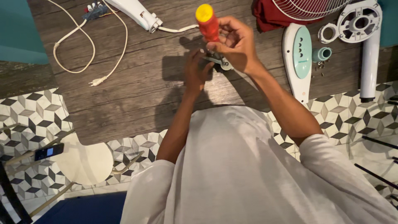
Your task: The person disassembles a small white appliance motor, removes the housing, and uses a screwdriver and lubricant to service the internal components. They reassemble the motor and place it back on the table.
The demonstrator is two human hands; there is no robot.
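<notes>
The right hand (pixel 236 43) was wrapped around a screwdriver (pixel 207 21), red handle, yellow cap up top, shaft pointing down and away! Its grip was closed firmly on the handle's lower half. Below it, the left hand (pixel 197 72) pinched a small grey metal part (pixel 219 61), fingers closed on one end, both held up above the dark wooden floor (pixel 137 91).

That handle looked stiff and chunky, probably easy to hold without slipping; the metal part looked light, thin and rigid, best taken by its flat edges, and small enough to slip from the fingers.

Plenty stayed hidden, though. The screwdriver's tip was lost behind the fingers, so where it met the part could not be told. The part's full shape was covered too.

Around them lay a white power cord (pixel 83 54), a white and mint fan control panel (pixel 299 58) and a white fan motor housing (pixel 360 25), with the fan grille (pixel 306 7) cut off at the top edge.
</notes>
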